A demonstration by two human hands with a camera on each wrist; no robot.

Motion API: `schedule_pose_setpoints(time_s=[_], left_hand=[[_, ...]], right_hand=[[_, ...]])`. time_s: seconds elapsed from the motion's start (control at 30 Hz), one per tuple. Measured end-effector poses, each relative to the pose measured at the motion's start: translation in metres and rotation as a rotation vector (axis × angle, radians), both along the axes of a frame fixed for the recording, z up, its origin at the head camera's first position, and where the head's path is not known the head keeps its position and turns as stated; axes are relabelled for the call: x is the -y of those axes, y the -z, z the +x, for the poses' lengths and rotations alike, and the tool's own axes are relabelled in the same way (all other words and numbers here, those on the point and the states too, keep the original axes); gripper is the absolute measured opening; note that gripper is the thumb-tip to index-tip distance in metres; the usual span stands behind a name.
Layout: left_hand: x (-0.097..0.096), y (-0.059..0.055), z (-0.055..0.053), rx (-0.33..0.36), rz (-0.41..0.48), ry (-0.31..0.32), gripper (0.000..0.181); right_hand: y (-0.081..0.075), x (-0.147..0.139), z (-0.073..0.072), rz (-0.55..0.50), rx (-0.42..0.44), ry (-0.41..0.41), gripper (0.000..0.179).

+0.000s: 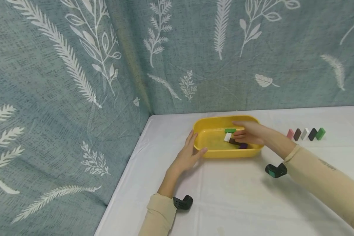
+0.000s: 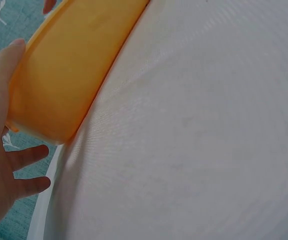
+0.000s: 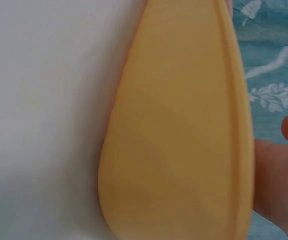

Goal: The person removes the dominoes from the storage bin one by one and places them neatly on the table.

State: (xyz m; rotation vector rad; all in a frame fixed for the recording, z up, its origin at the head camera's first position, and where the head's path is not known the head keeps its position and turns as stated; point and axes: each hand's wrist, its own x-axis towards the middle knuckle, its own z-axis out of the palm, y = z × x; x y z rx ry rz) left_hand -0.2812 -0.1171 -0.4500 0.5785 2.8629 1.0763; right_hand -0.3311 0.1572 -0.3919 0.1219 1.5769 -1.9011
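Observation:
A yellow plastic tub (image 1: 215, 153) stands on the white-covered table, and its outer wall (image 2: 69, 65) fills much of both wrist views. My left hand (image 1: 186, 155) rests at its left end, thumb by the front rim and fingers spread along the side. Over the tub's right part reaches my right hand (image 1: 250, 132), fingers extended and thumb apart from them, with nothing seen between. Close by its fingertips lie a green block (image 1: 230, 130), a white block (image 1: 227, 137), a dark brown block (image 1: 234, 142) and a purple block (image 1: 243, 146). In the right wrist view the tub wall hides the fingers.
Right of the tub several small blocks stand in a row: pink (image 1: 290, 134), dark brown (image 1: 297, 134), white (image 1: 305, 133), black (image 1: 312, 134) and green (image 1: 320, 133). A blue-green leaf-patterned curtain (image 1: 200, 85) hangs behind and left of the table (image 1: 224, 190).

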Motion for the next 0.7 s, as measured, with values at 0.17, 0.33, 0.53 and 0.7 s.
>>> schedule_pose_setpoints(time_s=[0.17,0.33,0.53,0.7], left_hand=[[-0.001,0.0,0.0,0.003,-0.005,0.0,0.086],[-0.002,-0.002,0.001,0.012,-0.015,-0.004,0.085],[-0.002,-0.003,0.0,0.016,-0.022,-0.008,0.085],[-0.002,-0.003,-0.001,0.013,-0.024,-0.011,0.085]], right_hand=[[0.005,0.012,-0.009,0.013,0.023,0.017,0.069],[0.009,0.025,-0.015,0.029,0.026,0.027,0.068],[0.013,0.037,-0.017,0.035,0.01,0.01,0.064],[0.016,0.048,-0.018,0.086,-0.047,-0.026,0.062]])
